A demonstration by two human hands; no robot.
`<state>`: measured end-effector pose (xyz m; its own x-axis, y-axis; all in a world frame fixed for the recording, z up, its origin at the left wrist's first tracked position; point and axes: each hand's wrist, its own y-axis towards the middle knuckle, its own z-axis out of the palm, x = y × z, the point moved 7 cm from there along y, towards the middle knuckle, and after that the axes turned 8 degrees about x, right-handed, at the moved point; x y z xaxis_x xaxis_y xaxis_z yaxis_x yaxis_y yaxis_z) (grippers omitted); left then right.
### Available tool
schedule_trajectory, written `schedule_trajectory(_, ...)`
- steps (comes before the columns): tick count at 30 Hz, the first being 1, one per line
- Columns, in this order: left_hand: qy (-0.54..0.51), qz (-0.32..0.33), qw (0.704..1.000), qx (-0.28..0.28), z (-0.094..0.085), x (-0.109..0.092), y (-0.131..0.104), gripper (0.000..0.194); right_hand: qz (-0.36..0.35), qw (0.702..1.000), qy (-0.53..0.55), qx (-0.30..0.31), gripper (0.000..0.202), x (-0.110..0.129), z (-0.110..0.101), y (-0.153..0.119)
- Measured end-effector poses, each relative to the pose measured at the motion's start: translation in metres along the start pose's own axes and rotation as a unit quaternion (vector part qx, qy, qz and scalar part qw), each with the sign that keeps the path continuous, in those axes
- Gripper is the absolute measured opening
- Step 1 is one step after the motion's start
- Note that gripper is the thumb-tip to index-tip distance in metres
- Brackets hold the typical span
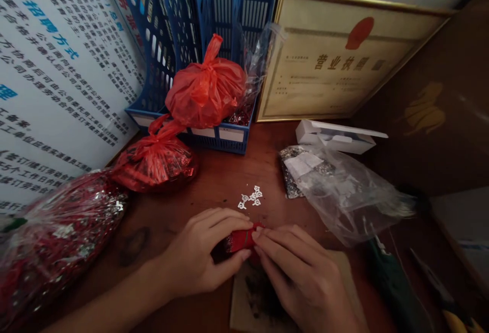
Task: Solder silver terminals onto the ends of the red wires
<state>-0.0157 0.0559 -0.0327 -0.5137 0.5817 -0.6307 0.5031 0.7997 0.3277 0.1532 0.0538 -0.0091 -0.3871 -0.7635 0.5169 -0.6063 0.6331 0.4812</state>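
Between my two hands lies a small red bundle (241, 240) with a thin dark line across it, low over the table. My left hand (214, 246) curves around its left side, thumb below and fingers above. On its right end, my right hand (292, 264) presses with fingertips close together, covering part of it. A stained tan board (244, 302) sits beneath my right hand. Just beyond the bundle, several small silvery cut-out metal pieces (251, 197) lie on the brown table (225, 175).
Red plastic bags (206, 91) rest in and before a blue file rack (225, 144). A clear bag of red and silver pieces (69, 241) lies left. To the right are a clear bag (344, 195), a white box (336, 137), a green tool (395, 282) and pliers (431, 277).
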Motion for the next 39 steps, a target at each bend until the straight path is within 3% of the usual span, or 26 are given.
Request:
schedule_trajectory(5,-0.020,-0.022,0.999,0.017,0.001,0.002,0.001,0.035,-0.016,0.999,-0.018,0.037,0.029,-0.001,-0.003,0.000)
schedule_trajectory(10,-0.015,-0.032,0.999,0.041,0.005,0.004,0.000,0.036,-0.019,1.000,0.005,0.017,0.031,-0.004,-0.011,0.003)
schedule_trajectory(14,0.014,-0.030,0.998,0.049,0.008,0.003,-0.001,0.032,0.000,1.000,0.005,0.004,0.030,-0.005,-0.003,0.000)
schedule_trajectory(18,0.011,-0.010,1.000,0.013,0.003,0.001,0.002,0.029,0.000,1.000,-0.026,-0.006,0.035,-0.003,0.005,-0.003)
schedule_trajectory(23,0.002,0.008,0.999,-0.042,-0.004,0.007,0.017,0.031,0.003,0.997,-0.066,-0.042,0.044,-0.012,-0.006,0.004)
schedule_trajectory(27,0.009,-0.006,1.000,-0.019,0.005,0.015,0.028,0.030,0.014,0.998,-0.052,-0.028,0.037,-0.027,-0.010,0.008)
schedule_trajectory(32,0.028,-0.005,1.000,-0.013,0.010,0.016,0.024,0.032,0.039,0.998,-0.038,-0.014,0.026,-0.032,-0.005,0.005)
schedule_trajectory(39,0.008,0.034,0.999,-0.031,0.009,0.011,0.022,0.033,0.027,0.999,-0.034,-0.027,0.036,-0.027,-0.005,0.003)
